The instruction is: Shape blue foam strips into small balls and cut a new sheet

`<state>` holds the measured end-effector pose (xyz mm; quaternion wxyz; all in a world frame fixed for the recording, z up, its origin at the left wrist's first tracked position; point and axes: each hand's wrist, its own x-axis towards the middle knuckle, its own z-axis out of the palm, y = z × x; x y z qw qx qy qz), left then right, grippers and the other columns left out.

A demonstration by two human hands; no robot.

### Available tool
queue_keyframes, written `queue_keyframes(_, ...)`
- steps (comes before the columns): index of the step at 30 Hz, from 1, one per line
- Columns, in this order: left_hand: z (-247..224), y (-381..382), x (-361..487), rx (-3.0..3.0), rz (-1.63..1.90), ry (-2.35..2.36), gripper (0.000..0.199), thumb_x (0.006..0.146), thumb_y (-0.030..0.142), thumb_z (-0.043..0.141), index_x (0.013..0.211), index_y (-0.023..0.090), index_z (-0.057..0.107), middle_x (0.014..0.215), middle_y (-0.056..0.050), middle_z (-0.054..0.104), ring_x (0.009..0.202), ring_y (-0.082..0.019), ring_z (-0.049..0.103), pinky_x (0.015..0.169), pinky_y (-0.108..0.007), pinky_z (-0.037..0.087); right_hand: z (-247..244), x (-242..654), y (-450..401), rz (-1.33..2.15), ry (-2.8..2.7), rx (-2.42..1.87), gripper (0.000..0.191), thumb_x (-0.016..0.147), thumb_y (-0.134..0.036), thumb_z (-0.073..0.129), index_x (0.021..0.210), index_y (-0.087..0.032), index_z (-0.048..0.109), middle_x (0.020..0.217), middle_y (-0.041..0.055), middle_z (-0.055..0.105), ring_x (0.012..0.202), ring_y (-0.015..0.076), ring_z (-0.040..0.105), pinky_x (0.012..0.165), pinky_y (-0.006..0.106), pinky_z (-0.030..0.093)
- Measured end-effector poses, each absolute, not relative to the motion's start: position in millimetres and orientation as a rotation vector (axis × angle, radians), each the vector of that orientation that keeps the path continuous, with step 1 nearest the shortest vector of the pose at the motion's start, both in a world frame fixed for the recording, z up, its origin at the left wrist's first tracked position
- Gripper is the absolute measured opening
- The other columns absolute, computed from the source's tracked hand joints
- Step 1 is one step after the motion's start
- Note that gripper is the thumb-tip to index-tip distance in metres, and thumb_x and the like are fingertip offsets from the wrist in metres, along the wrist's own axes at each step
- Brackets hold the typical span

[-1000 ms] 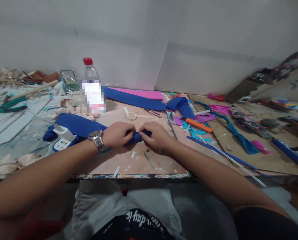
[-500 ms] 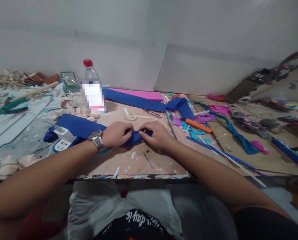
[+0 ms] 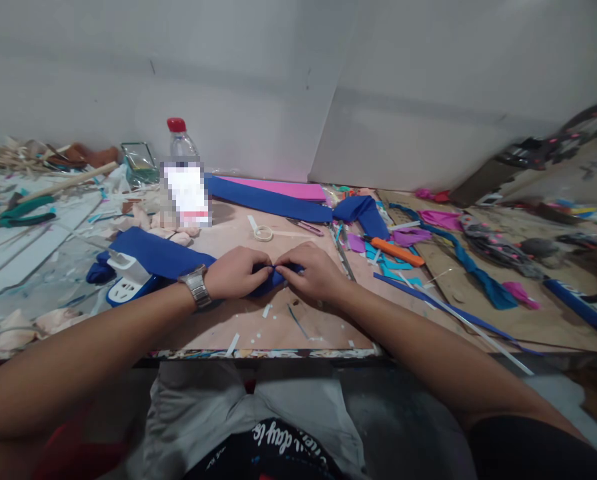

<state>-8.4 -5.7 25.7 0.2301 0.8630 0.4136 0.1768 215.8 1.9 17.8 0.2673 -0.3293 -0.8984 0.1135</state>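
Observation:
A long blue strip (image 3: pixel 161 255) runs from the left of the table to the middle, where both hands pinch its end. My left hand (image 3: pixel 238 272), with a watch on the wrist, grips the strip between thumb and fingers. My right hand (image 3: pixel 311 270) pinches the same strip just to the right, its fingertips almost touching those of the left. A short blue piece shows below the fingertips. A roll of tape (image 3: pixel 263 233) lies behind the hands.
A power strip (image 3: pixel 124 291) sits beside my left forearm. Behind are a bottle with a red cap (image 3: pixel 177 125), a blurred phone (image 3: pixel 187 193) and blue and pink strips. An orange cutter (image 3: pixel 397 251) and scraps lie right, green-handled pliers (image 3: pixel 28 212) left.
Both hands have drawn closer together, with the fingertips now nearly meeting on the blue strip. My left hand has shifted slightly to the right.

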Motion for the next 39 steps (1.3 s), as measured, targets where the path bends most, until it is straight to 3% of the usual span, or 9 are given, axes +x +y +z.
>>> queue_keyframes(13, 26.6, -0.6, -8.5, 2.14, 0.514, 1.149, 0.021, 0.085, 0.023, 0.049, 0.076, 0.017, 0.067, 0.069, 0.0, 0.064, 0.066, -0.015, 0.055, 0.064, -0.029, 0.036, 14.7, 215.6, 2.8, 0.275, -2.41, -0.835, 0.014, 0.092, -0.023, 0.065, 0.101, -0.023, 0.076, 0.096, 0.0047, 0.081, 0.089, 0.0212, 0.073, 0.093, 0.04, 0.042)
queue_keyframes(20, 26.5, 1.9, -9.0, 2.036, 0.492, 1.111, 0.022, 0.084, 0.028, 0.048, 0.071, 0.017, 0.061, 0.067, 0.0, 0.058, 0.066, -0.015, 0.051, 0.064, -0.029, 0.035, 15.7, 216.4, 3.0, 0.223, -2.446, -0.731, 0.013, 0.094, -0.021, 0.063, 0.099, -0.023, 0.075, 0.096, 0.0031, 0.081, 0.09, 0.0193, 0.072, 0.092, 0.04, 0.04)
queue_keyframes(26, 25.5, 2.9, -9.2, 2.009, 0.532, 1.043, 0.038, 0.092, 0.044, 0.046, 0.074, 0.015, 0.064, 0.067, 0.0, 0.055, 0.067, -0.015, 0.047, 0.064, -0.029, 0.035, 15.7, 216.9, 3.0, 0.204, -2.422, -0.715, 0.011, 0.094, -0.019, 0.064, 0.096, -0.022, 0.074, 0.094, 0.0027, 0.08, 0.087, 0.0189, 0.072, 0.094, 0.041, 0.038)
queue_keyframes(39, 23.2, 1.1, -8.5, 1.939, 0.578, 1.021, 0.032, 0.092, 0.042, 0.055, 0.078, 0.015, 0.065, 0.069, 0.001, 0.058, 0.066, -0.013, 0.049, 0.063, -0.026, 0.037, 19.5, 215.0, -0.3, 0.252, -2.374, -0.833, 0.007, 0.092, -0.023, 0.067, 0.095, -0.021, 0.073, 0.09, 0.0036, 0.08, 0.084, 0.0208, 0.07, 0.098, 0.044, 0.032)
